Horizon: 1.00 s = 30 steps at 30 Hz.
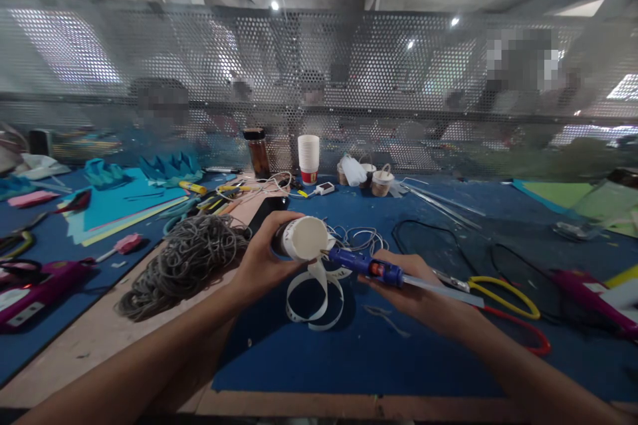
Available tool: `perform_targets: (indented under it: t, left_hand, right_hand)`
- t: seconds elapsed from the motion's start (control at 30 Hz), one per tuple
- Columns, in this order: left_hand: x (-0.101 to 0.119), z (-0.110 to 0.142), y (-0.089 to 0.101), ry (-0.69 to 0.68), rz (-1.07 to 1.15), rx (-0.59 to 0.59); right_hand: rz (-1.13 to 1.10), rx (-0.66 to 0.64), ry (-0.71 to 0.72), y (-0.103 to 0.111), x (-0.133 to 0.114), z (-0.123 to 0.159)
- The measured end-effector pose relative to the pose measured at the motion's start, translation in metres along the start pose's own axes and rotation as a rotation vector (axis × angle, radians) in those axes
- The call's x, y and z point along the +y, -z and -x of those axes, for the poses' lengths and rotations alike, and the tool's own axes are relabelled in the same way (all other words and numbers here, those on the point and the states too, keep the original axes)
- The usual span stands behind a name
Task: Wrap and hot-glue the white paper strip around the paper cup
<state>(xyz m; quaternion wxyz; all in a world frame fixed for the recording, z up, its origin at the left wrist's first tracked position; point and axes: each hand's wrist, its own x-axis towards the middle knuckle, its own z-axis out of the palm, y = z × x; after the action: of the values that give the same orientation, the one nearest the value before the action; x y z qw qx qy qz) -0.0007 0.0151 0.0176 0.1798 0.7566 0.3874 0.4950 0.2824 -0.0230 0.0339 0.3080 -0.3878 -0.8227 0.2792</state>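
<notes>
My left hand (266,249) is wrapped round a paper cup (305,239), tipped so that a pale round face points toward me. In my right hand (403,282) is a blue hot glue gun (366,264), with a clear glue stick (443,289) jutting from its back end. Its nozzle meets or nearly meets the right side of the cup; I cannot tell which. A white printed ribbon (326,299) hangs or lies in loops just below the cup. Left of my left hand lies a tangled heap of grey cord (192,255).
Stacked paper cups (308,156), a brown jar (256,153) and small handled baskets (381,180) stand at the back, before a perforated metal screen (339,66). Pliers with yellow and red handles (503,295) lie right. Purple power strips (40,292) sit at both sides.
</notes>
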Motion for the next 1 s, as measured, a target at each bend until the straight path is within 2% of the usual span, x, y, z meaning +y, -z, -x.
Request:
perform_targets:
  t: [1.0]
  left_hand:
    - [-0.0004,-0.0009,0.0012,-0.030,-0.063,-0.002]
  right_hand:
    - [0.020,-0.014,-0.003,-0.0024,0.0023,-0.0005]
